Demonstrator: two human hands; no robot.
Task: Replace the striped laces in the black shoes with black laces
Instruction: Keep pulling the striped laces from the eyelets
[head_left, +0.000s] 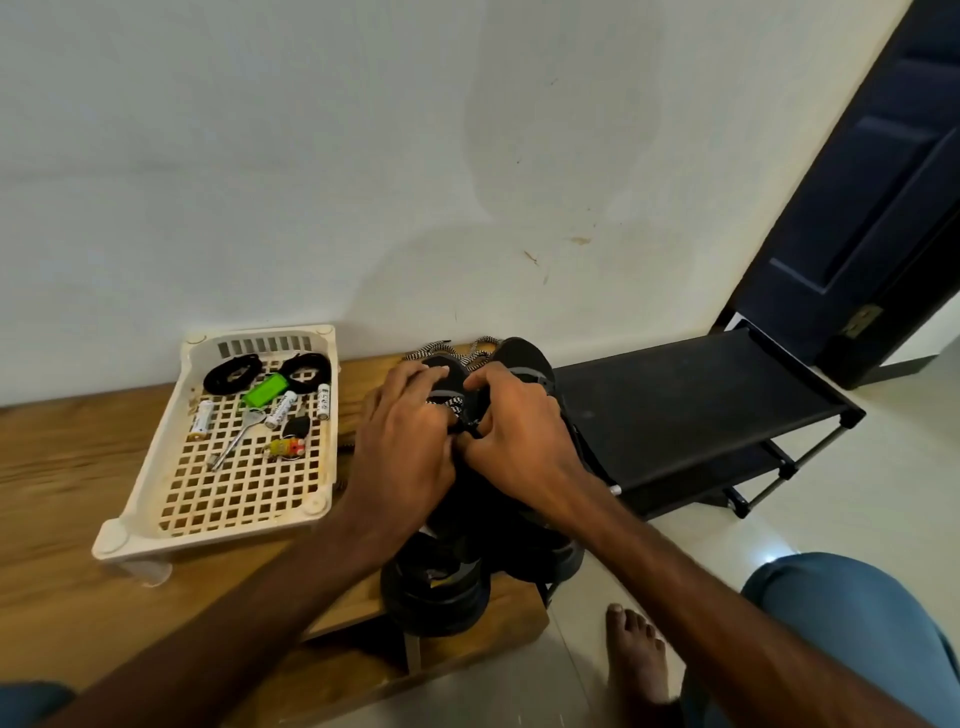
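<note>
Two black shoes (441, 577) stand side by side on the right end of a low wooden table (62, 467), heels toward me. Black-and-white striped laces (457, 402) run through the left shoe, and their loose ends (441, 349) trail beyond the toes by the wall. My left hand (410, 436) lies over the left shoe's upper with fingers curled onto the lacing. My right hand (514, 431) pinches the striped lace at the eyelets, right beside the left hand. Two coiled black laces (234, 371) (306, 370) lie in the far end of a cream plastic tray (156, 499).
The tray also holds a green tag (266, 389), batteries (282, 409), a key (236, 441) and a small keychain (288, 447). A black shoe rack (701, 410) stands to the right of the table. My bare foot (639, 654) rests on the tiled floor. A dark door (872, 208) is at far right.
</note>
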